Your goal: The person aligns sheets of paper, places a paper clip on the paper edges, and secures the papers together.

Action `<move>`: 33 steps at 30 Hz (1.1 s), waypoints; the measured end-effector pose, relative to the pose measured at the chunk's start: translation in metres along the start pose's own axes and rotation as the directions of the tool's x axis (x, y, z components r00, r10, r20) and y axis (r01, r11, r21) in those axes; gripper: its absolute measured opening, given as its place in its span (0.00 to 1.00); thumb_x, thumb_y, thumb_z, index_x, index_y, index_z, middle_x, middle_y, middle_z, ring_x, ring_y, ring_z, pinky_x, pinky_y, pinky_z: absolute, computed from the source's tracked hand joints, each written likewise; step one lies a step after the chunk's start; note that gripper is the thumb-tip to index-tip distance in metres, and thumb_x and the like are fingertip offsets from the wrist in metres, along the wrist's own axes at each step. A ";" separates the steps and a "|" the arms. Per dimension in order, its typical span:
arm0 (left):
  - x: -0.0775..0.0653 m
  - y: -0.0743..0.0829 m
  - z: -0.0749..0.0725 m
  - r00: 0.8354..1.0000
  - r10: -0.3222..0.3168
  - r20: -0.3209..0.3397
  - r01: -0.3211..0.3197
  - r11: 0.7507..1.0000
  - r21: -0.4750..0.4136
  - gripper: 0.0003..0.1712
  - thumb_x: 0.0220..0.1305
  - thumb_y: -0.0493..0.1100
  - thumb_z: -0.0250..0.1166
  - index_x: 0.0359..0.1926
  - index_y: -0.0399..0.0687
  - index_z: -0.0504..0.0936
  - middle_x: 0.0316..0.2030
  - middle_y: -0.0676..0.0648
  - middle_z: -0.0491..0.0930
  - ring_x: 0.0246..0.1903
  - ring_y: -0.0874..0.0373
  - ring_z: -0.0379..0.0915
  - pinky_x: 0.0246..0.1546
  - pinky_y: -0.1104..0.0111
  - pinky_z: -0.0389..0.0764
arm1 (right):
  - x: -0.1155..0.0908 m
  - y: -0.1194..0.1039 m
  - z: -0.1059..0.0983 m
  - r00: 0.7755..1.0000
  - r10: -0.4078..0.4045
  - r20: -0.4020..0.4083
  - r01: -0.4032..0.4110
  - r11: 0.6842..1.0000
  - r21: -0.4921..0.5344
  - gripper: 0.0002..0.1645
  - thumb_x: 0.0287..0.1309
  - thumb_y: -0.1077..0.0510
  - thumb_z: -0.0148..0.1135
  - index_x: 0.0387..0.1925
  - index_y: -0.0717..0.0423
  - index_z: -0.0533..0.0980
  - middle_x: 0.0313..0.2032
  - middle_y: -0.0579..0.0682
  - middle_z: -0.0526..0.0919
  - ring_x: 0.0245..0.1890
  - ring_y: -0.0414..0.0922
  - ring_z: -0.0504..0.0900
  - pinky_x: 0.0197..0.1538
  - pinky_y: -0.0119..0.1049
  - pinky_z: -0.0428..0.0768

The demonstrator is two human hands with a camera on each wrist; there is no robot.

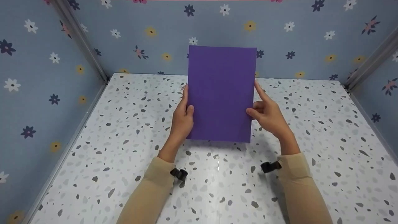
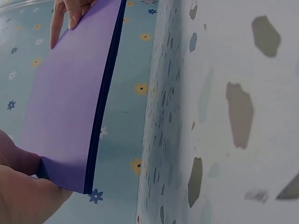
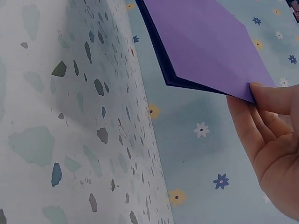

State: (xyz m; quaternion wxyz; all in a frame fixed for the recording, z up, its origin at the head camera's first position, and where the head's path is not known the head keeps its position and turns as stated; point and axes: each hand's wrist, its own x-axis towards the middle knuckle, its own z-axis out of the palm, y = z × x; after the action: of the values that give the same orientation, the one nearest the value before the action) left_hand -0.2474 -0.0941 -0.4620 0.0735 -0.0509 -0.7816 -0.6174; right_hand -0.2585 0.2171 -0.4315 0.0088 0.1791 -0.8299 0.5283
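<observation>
A rectangle of purple paper [image 1: 222, 93] is held up above the tabletop, its long sides running away from the person. In the left wrist view, the near edge of the purple paper [image 2: 70, 112] looks thick and dark, like layers; the right wrist view shows the layers of the purple paper [image 3: 205, 42] slightly apart at one corner. Whether they are loose sheets or a fold, I cannot tell. My left hand [image 1: 182, 119] grips the left side, thumb on the front face. My right hand [image 1: 269, 116] pinches the right side between thumb and curled fingers, index finger extended along the edge.
Beneath lies a white tabletop [image 1: 124, 168] with grey terrazzo specks. Flowered blue panels stand at the back [image 1: 217, 28], left [image 1: 31, 93] and right, with metal posts in the corners. Each sleeve cuff carries a small black wrist mount [image 1: 179, 174].
</observation>
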 end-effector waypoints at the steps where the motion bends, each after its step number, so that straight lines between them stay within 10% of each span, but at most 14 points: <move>1: 0.000 0.000 0.000 1.000 0.002 0.001 -0.002 1.000 -0.002 0.41 0.85 0.36 0.46 0.85 0.76 0.45 0.86 0.57 0.42 0.83 0.63 0.39 0.82 0.64 0.47 | 0.000 0.000 0.000 1.000 0.003 0.000 -0.003 1.000 0.002 0.57 0.73 0.67 0.64 0.84 0.23 0.47 0.38 0.60 0.89 0.39 0.50 0.90 0.45 0.35 0.88; 33: 0.000 -0.001 0.000 1.000 0.010 -0.010 -0.011 0.994 -0.113 0.40 0.84 0.37 0.50 0.86 0.74 0.49 0.84 0.62 0.46 0.82 0.65 0.43 0.81 0.65 0.51 | 0.000 -0.002 0.000 1.000 -0.024 0.016 0.023 0.998 0.060 0.54 0.73 0.69 0.63 0.84 0.26 0.51 0.41 0.62 0.89 0.39 0.50 0.90 0.46 0.37 0.89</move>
State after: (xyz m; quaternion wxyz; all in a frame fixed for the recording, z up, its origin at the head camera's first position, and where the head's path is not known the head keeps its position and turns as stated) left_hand -0.2478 -0.0948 -0.4632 0.0775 -0.0562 -0.7447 -0.6605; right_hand -0.2580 0.2164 -0.4297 0.0028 0.1932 -0.8115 0.5514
